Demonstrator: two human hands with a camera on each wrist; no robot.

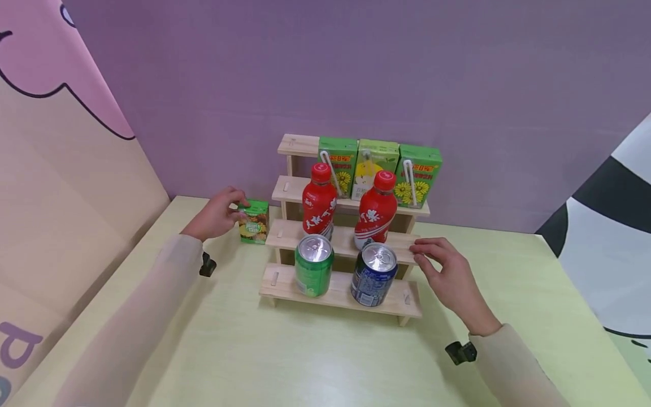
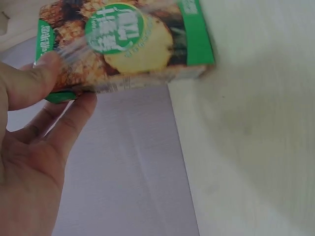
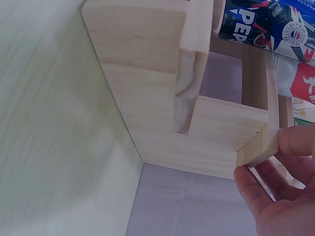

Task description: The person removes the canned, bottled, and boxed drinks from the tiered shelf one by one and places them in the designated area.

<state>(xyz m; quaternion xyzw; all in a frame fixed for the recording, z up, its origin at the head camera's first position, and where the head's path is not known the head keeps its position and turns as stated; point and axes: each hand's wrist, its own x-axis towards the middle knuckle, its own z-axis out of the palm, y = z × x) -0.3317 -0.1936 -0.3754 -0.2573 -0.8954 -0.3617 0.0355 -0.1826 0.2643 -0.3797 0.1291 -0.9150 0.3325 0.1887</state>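
Observation:
My left hand (image 1: 217, 215) pinches a small green juice box (image 1: 255, 228) near its top, left of a stepped wooden shelf (image 1: 283, 233). In the left wrist view the thumb presses the pineapple-printed front of the box (image 2: 142, 46), and other fingers reach behind it. On the opposite side, my right hand (image 1: 451, 276) holds the right end of the second step from the bottom. The right wrist view shows thumb and fingertips around that board end (image 3: 261, 145). Part of this hand lies outside that view.
On the lowest step stand a green can (image 1: 313, 271) and a blue Pepsi can (image 1: 373, 282). Two red-capped bottles, one left (image 1: 319, 203) and one right (image 1: 376, 212), are behind them. Three drink cartons (image 1: 421, 178) line a higher step. A purple wall (image 1: 356, 68) rises behind.

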